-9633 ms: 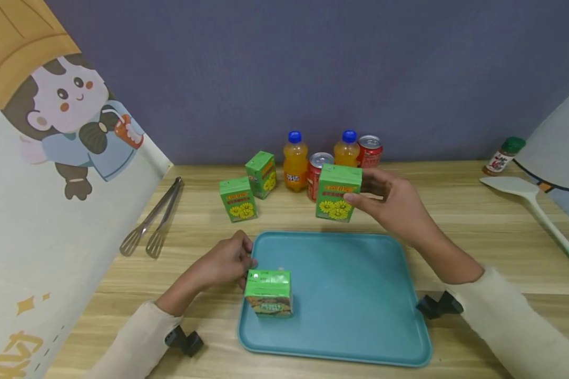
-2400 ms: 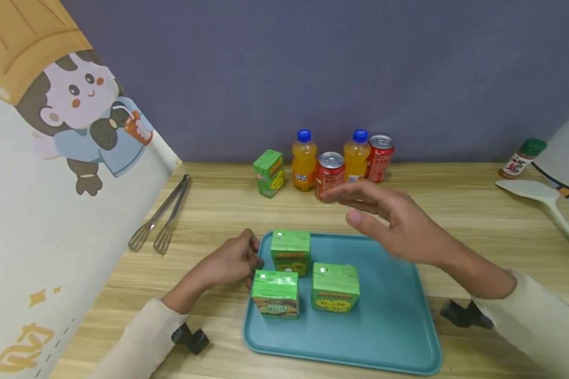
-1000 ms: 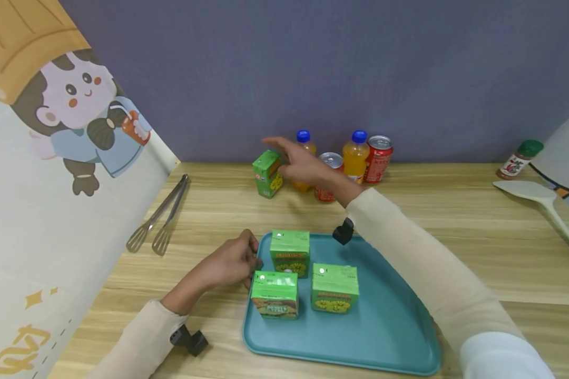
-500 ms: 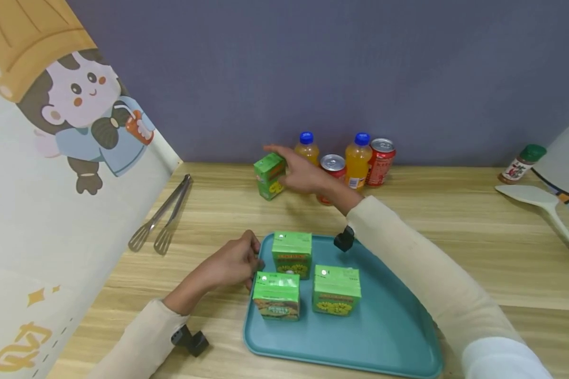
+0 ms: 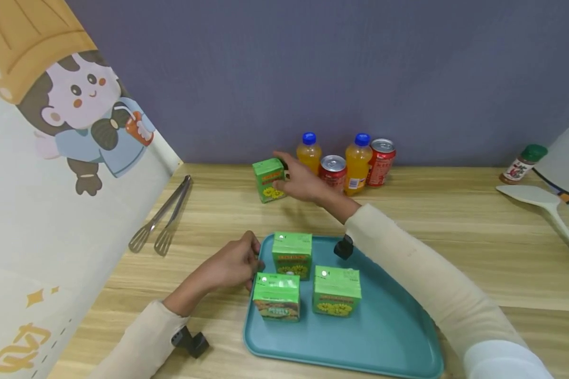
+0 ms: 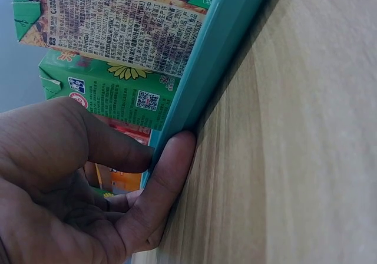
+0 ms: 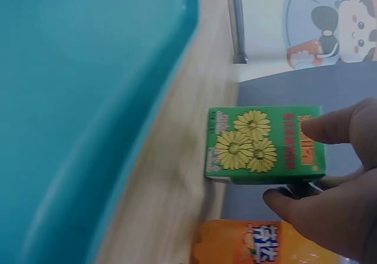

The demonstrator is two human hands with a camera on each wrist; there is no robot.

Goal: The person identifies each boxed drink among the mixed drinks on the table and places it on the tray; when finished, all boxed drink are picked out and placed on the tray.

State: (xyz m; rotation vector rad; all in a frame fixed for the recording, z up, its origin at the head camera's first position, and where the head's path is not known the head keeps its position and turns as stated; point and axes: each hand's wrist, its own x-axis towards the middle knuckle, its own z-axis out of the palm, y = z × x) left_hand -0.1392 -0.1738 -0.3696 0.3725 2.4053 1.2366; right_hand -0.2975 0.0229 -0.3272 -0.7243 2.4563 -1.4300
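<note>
My right hand (image 5: 301,176) grips a green drink carton (image 5: 268,180) with yellow flowers at the back of the table. In the right wrist view, the thumb lies on the front of this carton (image 7: 265,143) and fingers reach behind it. My left hand (image 5: 232,263) pinches the left rim of the teal tray (image 5: 384,337); the left wrist view has thumb and forefinger on either side of that tray's rim (image 6: 194,93). On the tray stand a carton with a brown lower front (image 5: 277,297), a flower carton (image 5: 292,255) behind it and another flower carton (image 5: 336,290) to the right.
Beside the right hand stand two orange soda bottles (image 5: 357,166) and two red cans (image 5: 381,160), against the dark back wall. Metal tongs (image 5: 161,216) lie at left. A pale spatula (image 5: 536,197) and a green-capped spice jar (image 5: 523,164) are at far right.
Two flower cartons have come onto the tray since the oldest frame. My right hand has reached back left, taken hold of the last rear carton and turned its flower side forward. The left hand stays.
</note>
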